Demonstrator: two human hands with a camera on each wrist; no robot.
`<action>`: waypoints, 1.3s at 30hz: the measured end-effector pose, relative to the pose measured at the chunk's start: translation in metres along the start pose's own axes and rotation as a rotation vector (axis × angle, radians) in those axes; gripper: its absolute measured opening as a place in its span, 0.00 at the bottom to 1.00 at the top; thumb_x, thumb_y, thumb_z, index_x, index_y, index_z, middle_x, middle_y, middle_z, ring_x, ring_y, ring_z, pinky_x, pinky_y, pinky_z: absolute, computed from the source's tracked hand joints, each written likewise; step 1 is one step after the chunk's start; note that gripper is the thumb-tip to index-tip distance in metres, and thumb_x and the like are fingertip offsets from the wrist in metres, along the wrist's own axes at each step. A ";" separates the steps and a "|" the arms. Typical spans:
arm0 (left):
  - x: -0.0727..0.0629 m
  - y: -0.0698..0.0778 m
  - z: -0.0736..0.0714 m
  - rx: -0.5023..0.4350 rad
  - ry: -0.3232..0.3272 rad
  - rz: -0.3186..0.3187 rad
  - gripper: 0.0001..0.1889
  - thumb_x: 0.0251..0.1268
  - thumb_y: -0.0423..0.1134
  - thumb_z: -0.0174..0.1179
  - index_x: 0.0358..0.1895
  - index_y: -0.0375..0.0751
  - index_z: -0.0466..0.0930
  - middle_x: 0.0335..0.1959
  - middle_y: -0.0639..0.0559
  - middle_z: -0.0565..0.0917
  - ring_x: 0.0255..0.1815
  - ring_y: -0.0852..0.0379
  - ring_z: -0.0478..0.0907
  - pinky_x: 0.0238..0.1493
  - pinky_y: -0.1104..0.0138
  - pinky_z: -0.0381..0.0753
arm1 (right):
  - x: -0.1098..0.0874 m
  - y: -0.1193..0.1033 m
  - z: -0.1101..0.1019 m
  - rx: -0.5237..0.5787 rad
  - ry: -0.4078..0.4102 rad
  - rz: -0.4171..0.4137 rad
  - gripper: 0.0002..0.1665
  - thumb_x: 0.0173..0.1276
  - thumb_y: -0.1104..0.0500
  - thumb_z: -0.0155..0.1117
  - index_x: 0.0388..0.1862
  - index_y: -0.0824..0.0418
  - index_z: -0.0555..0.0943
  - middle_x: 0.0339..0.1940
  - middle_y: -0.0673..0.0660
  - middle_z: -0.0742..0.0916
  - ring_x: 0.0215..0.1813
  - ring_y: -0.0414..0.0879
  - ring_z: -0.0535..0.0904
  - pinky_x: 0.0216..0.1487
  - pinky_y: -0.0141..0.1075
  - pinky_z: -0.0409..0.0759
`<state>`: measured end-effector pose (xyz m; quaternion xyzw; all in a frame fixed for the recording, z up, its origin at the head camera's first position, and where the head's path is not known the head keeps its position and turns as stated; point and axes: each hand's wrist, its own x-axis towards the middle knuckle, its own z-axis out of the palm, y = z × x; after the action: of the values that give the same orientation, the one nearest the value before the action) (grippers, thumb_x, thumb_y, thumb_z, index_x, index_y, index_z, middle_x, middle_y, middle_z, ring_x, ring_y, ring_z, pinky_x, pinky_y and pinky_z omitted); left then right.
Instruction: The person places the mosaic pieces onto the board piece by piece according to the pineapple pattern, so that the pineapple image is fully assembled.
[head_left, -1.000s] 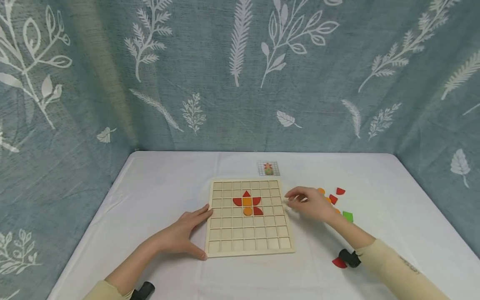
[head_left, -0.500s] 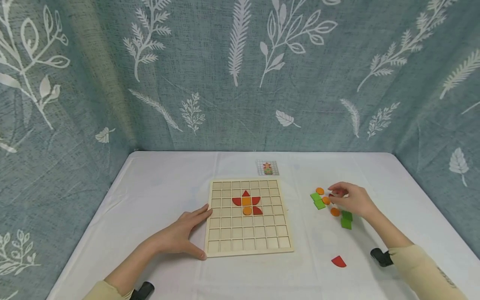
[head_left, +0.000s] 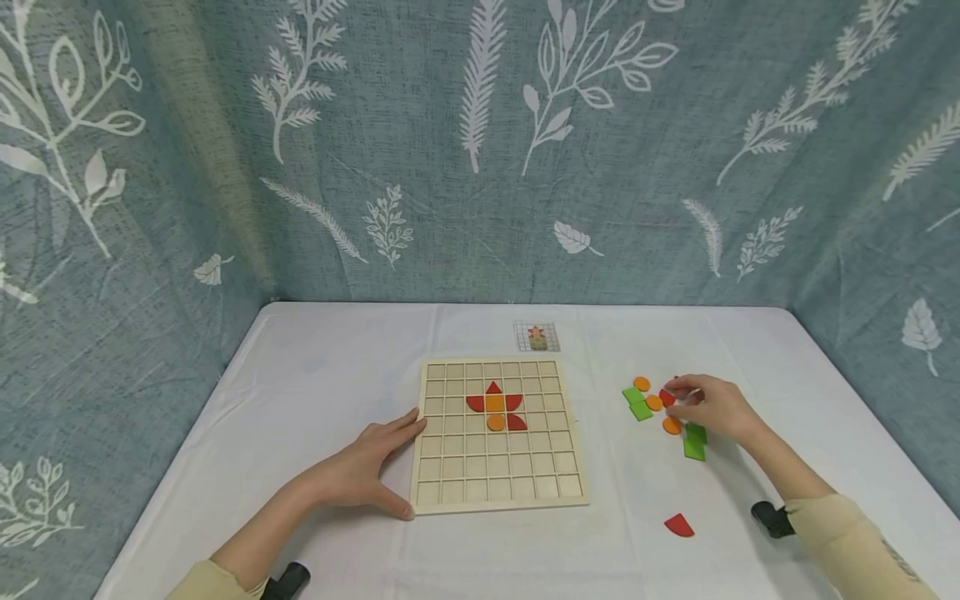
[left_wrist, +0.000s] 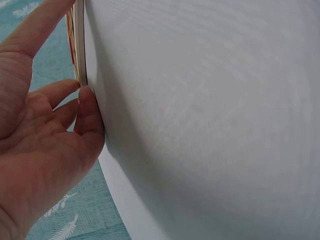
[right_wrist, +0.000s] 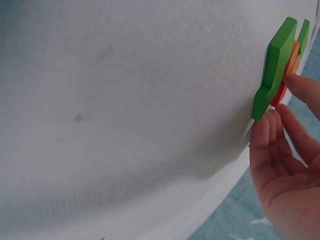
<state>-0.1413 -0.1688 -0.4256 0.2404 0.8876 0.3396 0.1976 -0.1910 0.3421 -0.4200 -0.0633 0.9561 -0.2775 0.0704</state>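
Observation:
A square wooden grid board [head_left: 453, 467] lies mid-table with red and orange pieces set in its upper middle, among them an orange circle [head_left: 496, 422] and a red quarter circle [head_left: 517, 422]. My left hand [head_left: 367, 467] rests beside the board, thumb and fingertips spread along its left edge; the left wrist view shows these fingertips at the board's edge [left_wrist: 81, 45]. My right hand [head_left: 708, 404] is over the loose pieces, thumb and fingers apart around a red piece [head_left: 667, 397]. In the right wrist view, red shows between thumb and fingers, behind green pieces [right_wrist: 280, 52].
A small pattern card [head_left: 537, 337] lies behind the board. Loose orange circles [head_left: 641, 383] and green pieces [head_left: 694, 448] surround the right hand. A lone red quarter circle [head_left: 679, 525] lies nearer the front. A patterned curtain [head_left: 450, 233] stands behind the white table [head_left: 337, 350].
My right hand has moved right, from beside the board's right edge to the loose pieces, and has shifted only slightly in the last half second. The left hand has stayed at the board.

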 end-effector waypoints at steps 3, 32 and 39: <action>0.000 -0.001 0.000 0.003 -0.003 0.000 0.61 0.37 0.56 0.79 0.76 0.37 0.55 0.79 0.43 0.49 0.70 0.41 0.54 0.65 0.42 0.58 | 0.001 0.001 0.000 -0.005 -0.006 -0.014 0.24 0.63 0.57 0.70 0.55 0.68 0.80 0.45 0.62 0.84 0.45 0.54 0.77 0.38 0.38 0.78; 0.000 -0.002 -0.001 0.010 0.001 0.017 0.61 0.36 0.56 0.79 0.75 0.36 0.56 0.78 0.41 0.50 0.72 0.38 0.53 0.66 0.41 0.57 | 0.005 0.001 0.003 -0.025 0.058 -0.070 0.19 0.62 0.58 0.71 0.50 0.66 0.82 0.34 0.53 0.81 0.37 0.48 0.76 0.32 0.37 0.74; -0.002 -0.001 -0.001 0.010 0.004 0.033 0.61 0.37 0.57 0.78 0.75 0.35 0.56 0.78 0.40 0.50 0.71 0.39 0.54 0.65 0.41 0.57 | 0.006 -0.003 0.003 -0.015 0.087 -0.021 0.20 0.61 0.53 0.72 0.46 0.65 0.82 0.32 0.52 0.82 0.36 0.47 0.77 0.31 0.37 0.75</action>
<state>-0.1409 -0.1708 -0.4250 0.2554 0.8856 0.3387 0.1891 -0.1959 0.3366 -0.4216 -0.0618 0.9595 -0.2736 0.0254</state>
